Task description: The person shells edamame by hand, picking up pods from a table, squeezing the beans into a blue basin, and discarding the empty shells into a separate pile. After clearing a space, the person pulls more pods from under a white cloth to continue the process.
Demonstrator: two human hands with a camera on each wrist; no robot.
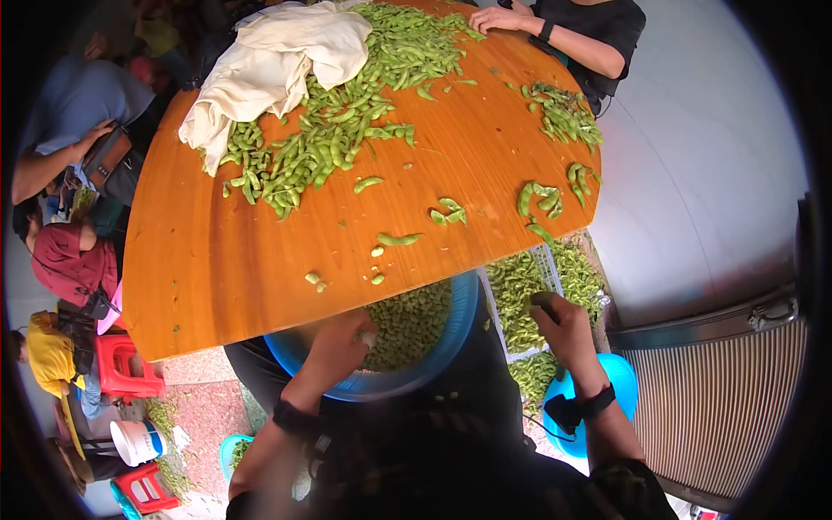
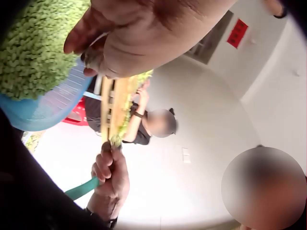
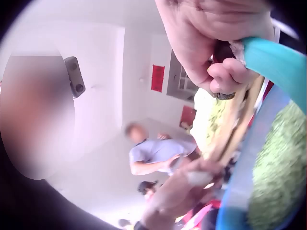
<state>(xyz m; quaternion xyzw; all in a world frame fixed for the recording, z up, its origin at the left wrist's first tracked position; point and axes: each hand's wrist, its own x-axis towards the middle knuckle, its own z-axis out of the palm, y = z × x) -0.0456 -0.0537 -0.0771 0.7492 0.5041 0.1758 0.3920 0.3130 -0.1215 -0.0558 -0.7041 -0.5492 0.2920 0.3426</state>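
My left hand (image 1: 340,351) is over the left side of a blue basin (image 1: 465,312) filled with green shelled beans (image 1: 407,325). Its fingers curl in, and a whitish covering shows at the thumb; nothing held is visible there. Out to the right, my right hand (image 1: 568,334) is raised over a white crate (image 1: 555,270) of green bean pods (image 1: 517,303). In the left wrist view, a small green pod (image 2: 115,140) shows at the pinched tips of this right hand (image 2: 111,175). The right wrist view shows its fingers (image 3: 228,74) bent, dark at the tips.
A wooden table (image 1: 485,156) bears heaped pods (image 1: 325,147), a cream cloth (image 1: 295,52) and a few loose beans. Another person (image 1: 589,39) works at its far right. A light-blue basin (image 1: 624,390) stands below my right wrist. Red stools (image 1: 121,368) and a white bucket (image 1: 137,442) are at left.
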